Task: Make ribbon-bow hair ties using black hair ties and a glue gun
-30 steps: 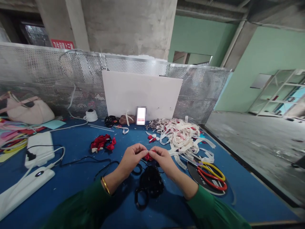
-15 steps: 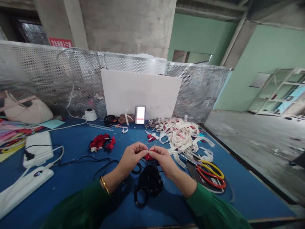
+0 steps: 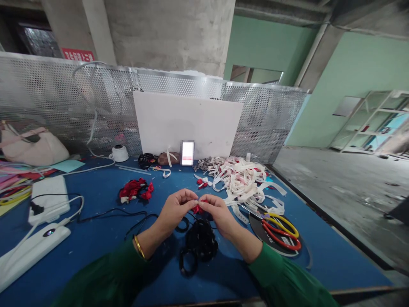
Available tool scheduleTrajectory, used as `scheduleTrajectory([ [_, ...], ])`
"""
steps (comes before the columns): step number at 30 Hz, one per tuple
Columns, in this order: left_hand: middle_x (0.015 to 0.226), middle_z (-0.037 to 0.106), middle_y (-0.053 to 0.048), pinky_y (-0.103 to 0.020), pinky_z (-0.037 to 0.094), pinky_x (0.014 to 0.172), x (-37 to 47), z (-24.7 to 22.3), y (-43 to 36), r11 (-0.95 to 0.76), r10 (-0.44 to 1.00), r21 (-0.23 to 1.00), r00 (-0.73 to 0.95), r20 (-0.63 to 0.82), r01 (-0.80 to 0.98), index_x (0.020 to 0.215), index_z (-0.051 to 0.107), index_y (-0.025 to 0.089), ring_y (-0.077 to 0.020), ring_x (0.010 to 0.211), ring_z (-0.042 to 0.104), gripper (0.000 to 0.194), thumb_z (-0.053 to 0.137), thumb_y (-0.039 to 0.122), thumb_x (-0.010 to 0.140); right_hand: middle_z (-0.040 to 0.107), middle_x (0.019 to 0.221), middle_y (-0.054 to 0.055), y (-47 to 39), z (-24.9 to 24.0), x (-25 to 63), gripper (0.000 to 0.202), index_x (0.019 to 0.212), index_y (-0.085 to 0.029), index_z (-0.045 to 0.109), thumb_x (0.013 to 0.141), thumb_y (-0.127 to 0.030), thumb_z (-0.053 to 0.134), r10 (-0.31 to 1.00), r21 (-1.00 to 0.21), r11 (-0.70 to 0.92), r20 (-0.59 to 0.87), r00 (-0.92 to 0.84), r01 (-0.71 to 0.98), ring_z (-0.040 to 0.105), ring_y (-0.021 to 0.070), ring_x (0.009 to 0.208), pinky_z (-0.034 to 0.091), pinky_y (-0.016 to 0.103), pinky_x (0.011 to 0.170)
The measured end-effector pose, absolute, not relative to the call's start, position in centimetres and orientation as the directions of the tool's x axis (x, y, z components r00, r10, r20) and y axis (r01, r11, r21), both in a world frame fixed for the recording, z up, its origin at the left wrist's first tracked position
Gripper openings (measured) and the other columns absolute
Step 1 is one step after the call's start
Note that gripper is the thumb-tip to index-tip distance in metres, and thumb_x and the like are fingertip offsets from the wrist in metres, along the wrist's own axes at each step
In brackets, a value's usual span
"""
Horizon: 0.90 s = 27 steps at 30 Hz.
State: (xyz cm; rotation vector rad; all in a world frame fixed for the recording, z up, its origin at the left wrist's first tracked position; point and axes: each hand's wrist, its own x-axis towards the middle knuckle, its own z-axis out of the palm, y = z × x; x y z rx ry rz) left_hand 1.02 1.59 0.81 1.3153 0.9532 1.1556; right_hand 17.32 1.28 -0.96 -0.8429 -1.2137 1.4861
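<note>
Both hands meet over the middle of the blue table, their fingertips pinched together on a small red fabric piece [image 3: 197,209]. My left hand [image 3: 175,209] grips it from the left, and my right hand [image 3: 219,211] from the right; the fingers cover much of it. Just below the hands lies a bunch of black hair ties [image 3: 202,241], with a single black loop [image 3: 188,261] at its lower left. A pile of red and white fabric pieces [image 3: 136,190] sits to the left. Beyond my right hand, a small red and white piece [image 3: 202,183] rests on the table.
A heap of white ribbon strips [image 3: 241,179] spreads at the right back. Scissors with red and yellow handles [image 3: 283,232] lie on a black disc [image 3: 260,228]. White power strips [image 3: 35,251] and black cable [image 3: 111,213] occupy the left. A white board [image 3: 188,119] stands behind.
The view has shifted very slightly. Both hands keep their pinch on the red fabric piece, with almost no visible movement.
</note>
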Motion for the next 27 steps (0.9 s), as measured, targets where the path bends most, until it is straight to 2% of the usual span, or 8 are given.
scheduleTrajectory([
  [4,0.064,0.062,0.002,-0.02,0.027,0.047,1.05,0.95,1.53,-0.052,0.976,0.994,0.204,0.07,-0.094,0.087,0.069,0.013,-0.0056,0.049,0.04,0.025,0.077,0.033,0.073,0.064,0.067,-0.001,1.13,-0.95,17.36,0.026,0.073,-0.018,0.068,0.075,-0.041,0.08,0.96,-0.952,0.005,0.091,-0.265,-0.307,0.053,0.0119,0.064,0.04,0.026,0.066],
  [9,0.064,0.057,0.005,-0.02,0.028,0.049,0.94,0.99,1.79,-0.071,0.985,0.99,0.146,0.088,-0.119,0.089,0.069,0.013,-0.0051,0.05,0.038,0.029,0.079,0.036,0.073,0.069,0.076,0.0,1.06,-0.8,17.52,0.024,0.081,-0.019,0.069,0.077,-0.041,0.079,0.972,-0.957,0.07,0.128,-0.195,-0.281,0.059,0.014,0.073,0.044,0.026,0.071],
  [13,0.058,0.051,0.005,-0.022,0.024,0.047,0.95,0.9,1.77,-0.06,0.98,0.994,0.184,0.077,-0.097,0.087,0.068,0.014,-0.006,0.047,0.037,0.035,0.07,0.049,0.081,0.066,0.071,-0.002,1.12,-0.81,17.76,0.025,0.079,-0.02,0.066,0.075,-0.04,0.08,0.979,-0.963,0.109,0.147,-0.142,-0.244,0.056,0.0128,0.068,0.044,0.026,0.068],
  [16,0.056,0.052,0.004,-0.024,0.023,0.048,1.03,1.01,1.56,-0.037,0.97,0.999,0.24,0.042,-0.027,0.077,0.066,0.014,-0.0068,0.047,0.037,0.042,0.066,0.056,0.083,0.065,0.072,-0.003,1.12,-0.93,17.92,0.026,0.08,-0.02,0.065,0.076,-0.041,0.079,0.974,-0.966,0.129,0.166,-0.153,-0.223,0.056,0.0126,0.068,0.044,0.026,0.068],
  [20,0.061,0.058,0.003,-0.024,0.025,0.05,1.09,1.17,1.35,-0.022,0.952,0.999,0.307,0.008,0.042,0.069,0.063,0.015,-0.0063,0.049,0.036,0.04,0.074,0.052,0.077,0.064,0.072,-0.002,1.02,-1.04,18.02,0.026,0.082,-0.021,0.066,0.078,-0.043,0.078,0.969,-0.972,0.153,0.183,-0.165,-0.18,0.056,0.0133,0.068,0.045,0.027,0.068],
  [23,0.06,0.057,0.003,-0.024,0.029,0.053,1.07,1.1,1.39,-0.011,0.951,1.0,0.308,0.009,0.004,0.068,0.064,0.015,-0.0071,0.052,0.039,0.037,0.076,0.049,0.075,0.063,0.072,-0.002,0.85,-1.01,17.95,0.026,0.083,-0.021,0.066,0.079,-0.044,0.077,0.971,-0.973,0.155,0.183,-0.157,-0.171,0.055,0.0132,0.068,0.045,0.027,0.067],
  [27,0.063,0.061,0.001,-0.023,0.035,0.059,1.05,0.97,1.46,-0.068,0.954,0.995,0.288,0.085,-0.068,0.067,0.064,0.014,-0.0095,0.06,0.049,0.033,0.078,0.044,0.074,0.066,0.076,-0.001,0.73,-0.99,17.86,0.025,0.086,-0.021,0.067,0.079,-0.043,0.078,0.969,-0.97,0.15,0.183,-0.168,-0.191,0.058,0.0138,0.071,0.047,0.027,0.071],
])
